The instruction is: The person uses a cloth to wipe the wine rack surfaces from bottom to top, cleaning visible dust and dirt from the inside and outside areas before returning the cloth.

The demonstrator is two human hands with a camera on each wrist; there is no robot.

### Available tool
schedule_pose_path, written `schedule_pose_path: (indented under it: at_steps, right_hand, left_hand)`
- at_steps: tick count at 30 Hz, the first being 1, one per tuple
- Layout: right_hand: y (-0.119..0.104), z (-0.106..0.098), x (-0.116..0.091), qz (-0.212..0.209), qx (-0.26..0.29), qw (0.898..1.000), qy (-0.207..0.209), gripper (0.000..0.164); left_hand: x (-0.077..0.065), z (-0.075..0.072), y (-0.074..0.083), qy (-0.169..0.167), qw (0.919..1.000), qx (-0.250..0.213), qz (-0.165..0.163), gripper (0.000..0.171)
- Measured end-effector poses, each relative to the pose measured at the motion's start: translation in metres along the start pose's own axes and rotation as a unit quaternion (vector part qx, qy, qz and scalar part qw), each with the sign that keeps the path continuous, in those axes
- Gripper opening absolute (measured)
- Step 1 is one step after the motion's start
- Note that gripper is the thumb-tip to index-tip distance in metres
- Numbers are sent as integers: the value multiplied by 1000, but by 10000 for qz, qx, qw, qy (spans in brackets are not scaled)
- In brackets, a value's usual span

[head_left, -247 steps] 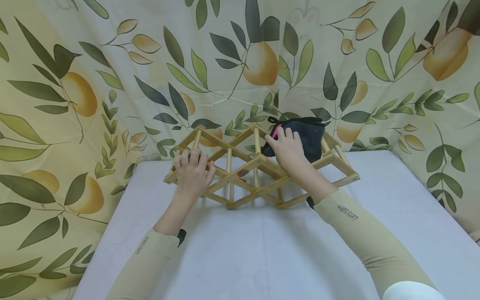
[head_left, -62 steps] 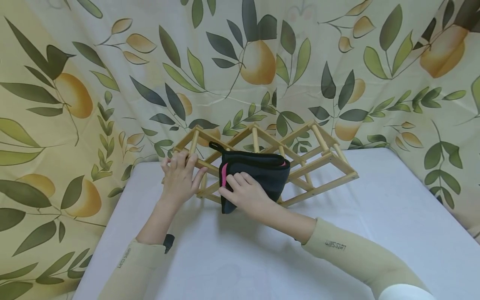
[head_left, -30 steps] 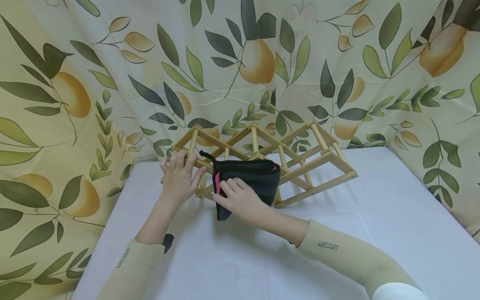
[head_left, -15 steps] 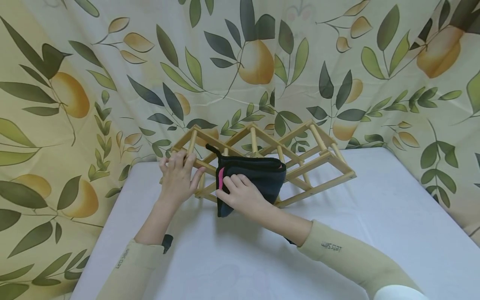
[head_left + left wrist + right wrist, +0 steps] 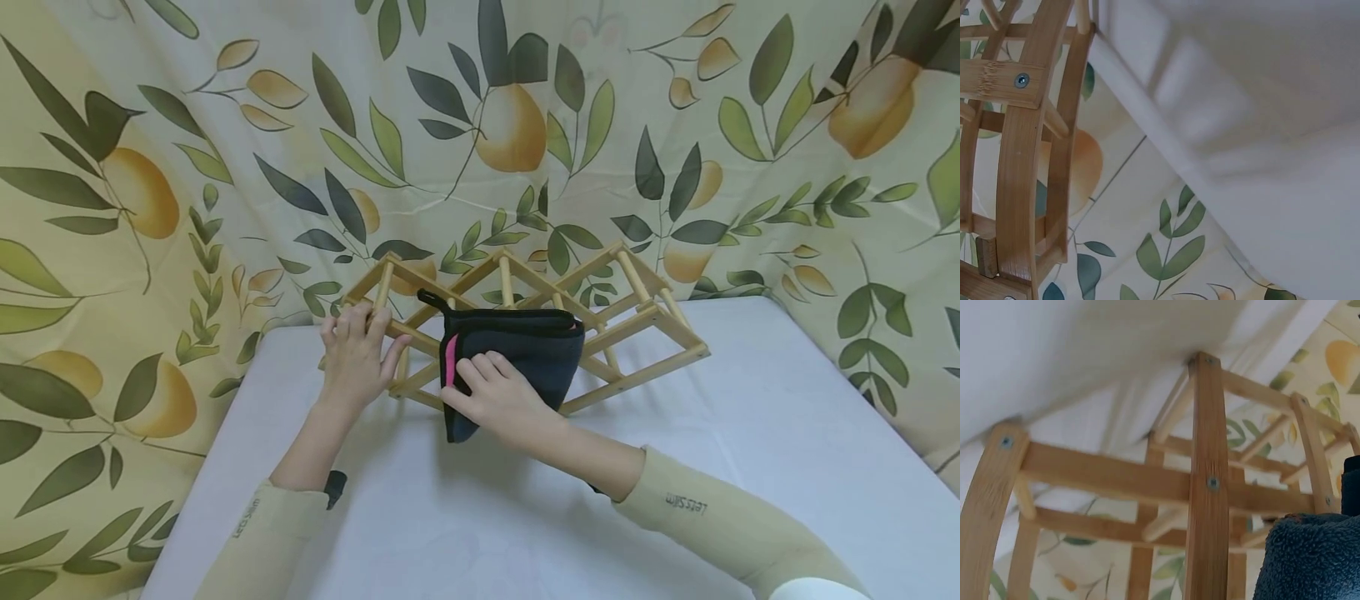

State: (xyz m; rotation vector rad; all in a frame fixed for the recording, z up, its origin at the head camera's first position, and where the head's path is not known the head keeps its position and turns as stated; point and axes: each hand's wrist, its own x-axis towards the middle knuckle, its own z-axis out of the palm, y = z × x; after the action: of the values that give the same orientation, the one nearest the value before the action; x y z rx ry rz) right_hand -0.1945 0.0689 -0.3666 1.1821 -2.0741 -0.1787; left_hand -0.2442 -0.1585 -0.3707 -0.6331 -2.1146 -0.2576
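Got the folded navy towel (image 5: 542, 357) pinched in my right grip (image 5: 504, 402), in front of the wooden rack (image 5: 507, 280); left grip (image 5: 352, 365)'s curled over its left end.

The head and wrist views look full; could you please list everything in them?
Table: 1, white, lower foreground.
Rack: 1, light wood, on the table.
Screws: several, silvery, at rack joints.
Folded cloth: 1, dark blue with pink and black trim, before the rack.
Loop: 1, black, cloth's upper left.
Backdrop: sheet count unclear, cream with leaf-and-fruit print, around the table.
Sleeves: 2, beige, one per arm.
Upper sleeve: 1, white, right arm.
Wrist pieces: 2, black, one at each wrist.
Left hand: 1, bare, on the rack's left end.
Right hand: 1, bare, gripping the cloth.
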Motion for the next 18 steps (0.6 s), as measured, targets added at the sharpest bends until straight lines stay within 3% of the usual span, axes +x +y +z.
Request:
schedule_pose_path:
  at_steps: [6,12,18]
  right_hand:
    - [14,-20,-12,146,187,9997,108,34]
    - [31,-37,-28,543,219,9977,335,14]
    - [50,-47,-49,1058,231,9919,663,15]
  left_hand:
    - [0,0,2,45,9999,-46,-120,47]
    - [-1,-2,7,117,9998,29,-179,45]
    - [-1,-3,10,143,9996,94,-236,44]
